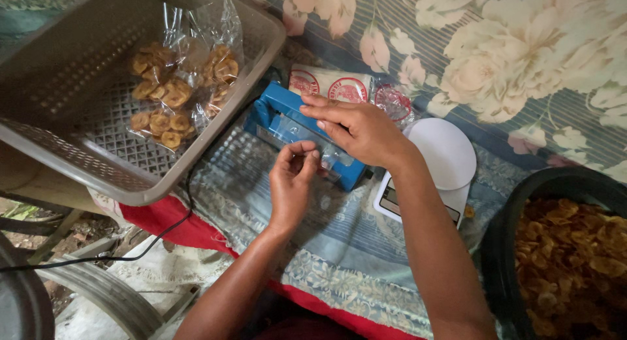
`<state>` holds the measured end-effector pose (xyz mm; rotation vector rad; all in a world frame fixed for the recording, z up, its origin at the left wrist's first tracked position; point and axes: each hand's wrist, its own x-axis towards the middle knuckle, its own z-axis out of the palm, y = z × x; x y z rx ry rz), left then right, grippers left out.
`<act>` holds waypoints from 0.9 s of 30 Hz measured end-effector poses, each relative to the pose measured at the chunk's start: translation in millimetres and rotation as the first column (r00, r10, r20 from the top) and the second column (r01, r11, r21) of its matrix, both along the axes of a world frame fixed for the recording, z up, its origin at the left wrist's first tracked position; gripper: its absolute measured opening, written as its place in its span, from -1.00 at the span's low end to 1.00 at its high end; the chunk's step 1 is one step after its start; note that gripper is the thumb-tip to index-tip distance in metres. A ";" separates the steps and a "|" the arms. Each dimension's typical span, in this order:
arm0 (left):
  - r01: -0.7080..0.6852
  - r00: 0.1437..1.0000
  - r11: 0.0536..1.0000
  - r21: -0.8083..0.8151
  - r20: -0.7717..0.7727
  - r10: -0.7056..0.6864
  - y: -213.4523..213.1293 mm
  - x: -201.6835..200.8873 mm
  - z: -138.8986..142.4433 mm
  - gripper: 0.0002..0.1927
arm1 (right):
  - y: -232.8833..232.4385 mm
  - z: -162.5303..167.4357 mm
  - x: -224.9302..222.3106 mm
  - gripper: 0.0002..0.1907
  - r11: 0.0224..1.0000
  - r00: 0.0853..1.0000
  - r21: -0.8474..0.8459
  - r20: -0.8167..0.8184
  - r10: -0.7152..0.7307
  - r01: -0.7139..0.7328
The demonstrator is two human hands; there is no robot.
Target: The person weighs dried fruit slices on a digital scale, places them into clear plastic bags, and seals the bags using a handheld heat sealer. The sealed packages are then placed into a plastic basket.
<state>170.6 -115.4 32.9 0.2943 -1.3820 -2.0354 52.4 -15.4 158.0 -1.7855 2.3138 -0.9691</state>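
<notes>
Head view: right hand (356,128) lies flat, fingers together, pressing on the blue heat sealer (287,128) — left hand (292,177) just below it pinches a clear plastic bag edge (328,158) at the sealer's front. Left of the sealer, a grey basket (78,157) holds bagged chips (176,85); right of it, a white scale (444,160), then a dark tub of chips (568,255).

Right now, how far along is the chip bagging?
Done: sealed chip bags lie in the grey basket. In hand: the right hand presses the blue sealer while the left hand holds a clear bag at it. Left: the black tub holds many loose chips.
</notes>
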 end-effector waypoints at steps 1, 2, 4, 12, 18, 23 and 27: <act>0.000 1.000 1.000 0.002 -0.005 0.000 0.2 -0.1 0.0 -0.83 | 0.2 -0.1 -0.3 -0.64 1.000 1.000 -0.008 -0.003 0.005 -0.005; 0.001 1.000 1.000 0.003 -0.010 -0.001 0.2 0.0 0.1 -0.83 | 0.2 0.2 -0.4 -0.64 1.000 1.000 -0.015 -0.006 0.010 -0.010; 0.003 1.000 1.000 0.008 -0.005 -0.003 1.0 -0.9 0.1 -0.83 | 0.9 0.2 -0.8 -0.63 0.999 1.000 -0.028 -0.006 0.020 -0.020; 0.006 1.000 1.000 0.007 -0.024 -0.006 0.9 -2.4 -1.1 -0.84 | 0.8 -0.4 -1.4 -0.64 1.000 1.000 -0.022 -0.013 0.011 -0.012; -0.004 1.000 1.000 0.003 -0.007 0.004 0.8 -3.8 -2.2 -0.83 | 1.4 1.4 -2.2 -0.64 0.998 0.999 -0.050 -0.016 0.048 -0.049; 0.005 1.000 1.000 0.000 -0.012 -0.005 0.5 -4.3 -1.5 -0.83 | 2.0 1.6 -2.0 -0.64 0.998 0.999 -0.041 0.012 0.037 -0.037; 0.000 1.000 1.000 -0.017 -0.012 -0.001 1.0 -3.9 -1.5 -0.83 | 1.7 0.9 -3.1 -0.63 0.999 0.999 -0.041 0.001 0.033 -0.032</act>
